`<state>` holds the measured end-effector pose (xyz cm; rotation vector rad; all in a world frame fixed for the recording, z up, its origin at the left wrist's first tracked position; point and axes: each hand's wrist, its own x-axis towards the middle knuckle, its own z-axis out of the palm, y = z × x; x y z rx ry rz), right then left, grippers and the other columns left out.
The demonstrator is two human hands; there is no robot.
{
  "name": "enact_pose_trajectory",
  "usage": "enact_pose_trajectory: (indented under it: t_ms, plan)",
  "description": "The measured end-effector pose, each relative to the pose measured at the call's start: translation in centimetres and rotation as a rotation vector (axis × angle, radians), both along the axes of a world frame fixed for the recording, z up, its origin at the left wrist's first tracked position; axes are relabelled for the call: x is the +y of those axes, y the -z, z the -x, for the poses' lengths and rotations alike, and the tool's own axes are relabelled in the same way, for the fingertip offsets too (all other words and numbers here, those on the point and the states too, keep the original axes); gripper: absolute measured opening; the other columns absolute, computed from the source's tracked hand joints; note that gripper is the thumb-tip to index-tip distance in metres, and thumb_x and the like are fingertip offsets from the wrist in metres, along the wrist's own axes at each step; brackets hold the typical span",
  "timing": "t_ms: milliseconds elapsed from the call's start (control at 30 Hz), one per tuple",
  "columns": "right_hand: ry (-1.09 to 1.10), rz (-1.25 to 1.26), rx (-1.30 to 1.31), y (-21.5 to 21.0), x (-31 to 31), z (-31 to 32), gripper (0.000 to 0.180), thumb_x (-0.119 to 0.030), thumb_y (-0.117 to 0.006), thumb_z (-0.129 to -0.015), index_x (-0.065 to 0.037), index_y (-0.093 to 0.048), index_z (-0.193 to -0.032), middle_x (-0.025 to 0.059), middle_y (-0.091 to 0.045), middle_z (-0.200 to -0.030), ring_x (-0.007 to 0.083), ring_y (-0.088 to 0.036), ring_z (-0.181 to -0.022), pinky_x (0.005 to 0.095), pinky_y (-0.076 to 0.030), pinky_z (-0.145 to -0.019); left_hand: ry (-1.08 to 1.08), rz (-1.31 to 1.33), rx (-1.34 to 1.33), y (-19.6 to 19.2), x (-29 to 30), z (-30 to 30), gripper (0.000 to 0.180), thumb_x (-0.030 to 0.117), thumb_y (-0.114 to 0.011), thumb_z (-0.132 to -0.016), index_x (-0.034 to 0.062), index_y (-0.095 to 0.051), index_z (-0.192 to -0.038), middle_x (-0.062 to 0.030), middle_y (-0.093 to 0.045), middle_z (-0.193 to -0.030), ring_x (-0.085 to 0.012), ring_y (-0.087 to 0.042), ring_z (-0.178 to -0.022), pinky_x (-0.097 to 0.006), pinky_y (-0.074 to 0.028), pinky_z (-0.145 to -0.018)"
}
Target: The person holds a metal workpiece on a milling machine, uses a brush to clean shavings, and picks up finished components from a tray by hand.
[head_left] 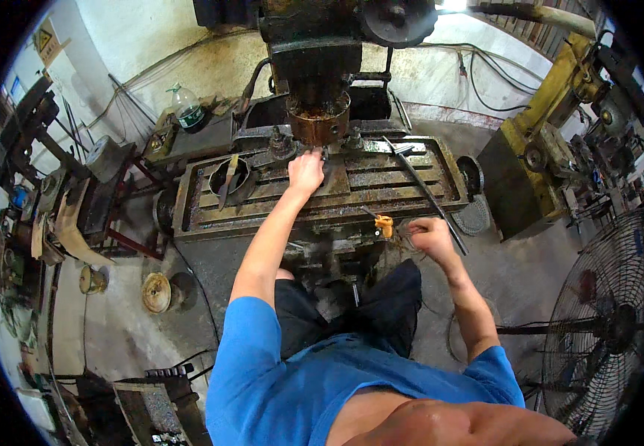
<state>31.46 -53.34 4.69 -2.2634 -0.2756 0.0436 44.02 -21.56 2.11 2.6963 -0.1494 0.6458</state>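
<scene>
My left hand (306,172) reaches over the slotted metal table (262,207) of a milling machine, right beneath its round, brown-stained cutter head (318,126). Its fingers are curled at a small dark part; what they grip is hidden. In front of the table's right half, my right hand (432,238) is closed in a fist, and its contents cannot be made out. Just left of that fist is a yellow-orange tool (384,226) with a thin dark nozzle, seemingly an air blow gun. Fist and tool appear slightly apart.
On the table are a round pan (242,186) with a brush and a long metal bar (427,192) jutting past the front edge. A large caged fan (597,327) stands at right, near a yellow machine (530,134). A plastic bottle (186,108) stands back left.
</scene>
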Motion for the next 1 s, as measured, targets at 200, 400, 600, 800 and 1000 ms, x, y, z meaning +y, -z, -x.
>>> enact_pose_trajectory:
  t_ms: [200,400,600,800,1000]
  plan:
    - [-0.033,-0.08,-0.71,-16.8,-2.9,-5.1,0.044,-0.003,-0.051,-0.058,0.005,-0.06,-0.101,0.0136,-0.062,-0.098,0.0206,-0.059,-0.094,0.031,-0.044,-0.086,-0.226,0.134,0.136,-0.6,0.6,-0.2,0.027,0.026,-0.065,-0.069,0.0028,-0.059,-0.082,-0.0172,-0.063,-0.081,-0.0345,-0.061,-0.076,-0.044,-0.049,-0.068]
    - [-0.292,-1.076,-0.831,-38.1,-1.3,-6.8,0.051,-0.018,-0.047,-0.074,0.005,-0.041,-0.119,0.0212,-0.047,-0.121,0.0351,-0.038,-0.12,0.0484,-0.021,-0.106,-0.144,0.224,0.187,0.1,1.6,-1.6,0.036,0.03,-0.069,-0.067,0.0035,-0.062,-0.09,-0.0161,-0.063,-0.086,-0.0317,-0.061,-0.083,-0.041,-0.048,-0.074]
    - [-0.362,-0.83,-1.047,-28.2,-5.3,-5.1,0.037,-0.03,-0.055,-0.067,0.002,-0.051,-0.087,0.0182,-0.053,-0.093,0.0454,-0.044,-0.11,0.0574,-0.026,-0.099,-0.207,0.21,0.348,-1.6,0.8,-1.4,0.035,0.032,-0.069,-0.069,0.0007,-0.063,-0.083,-0.0171,-0.063,-0.086,-0.0311,-0.06,-0.084,-0.041,-0.049,-0.072]
    - [-0.24,-0.825,-1.052,-22.3,-3.8,-3.4,0.014,-0.015,-0.044,-0.062,-0.002,-0.043,-0.068,0.0154,-0.051,-0.082,0.0452,-0.048,-0.103,0.0585,-0.027,-0.096,-0.251,0.232,0.22,0.2,1.6,-1.8,0.04,0.036,-0.072,-0.065,-0.0019,-0.061,-0.07,-0.0182,-0.062,-0.076,-0.0338,-0.061,-0.075,-0.042,-0.048,-0.065]
    - [-0.238,-0.764,-1.074,-21.9,-4.3,-3.9,0.014,-0.016,-0.048,-0.063,-0.003,-0.042,-0.065,0.0152,-0.051,-0.079,0.0403,-0.051,-0.099,0.0568,-0.028,-0.095,-0.247,0.249,0.256,0.3,1.6,-2.0,0.04,0.036,-0.073,-0.064,-0.0008,-0.062,-0.075,-0.0189,-0.063,-0.082,-0.0332,-0.061,-0.08,-0.042,-0.048,-0.068]
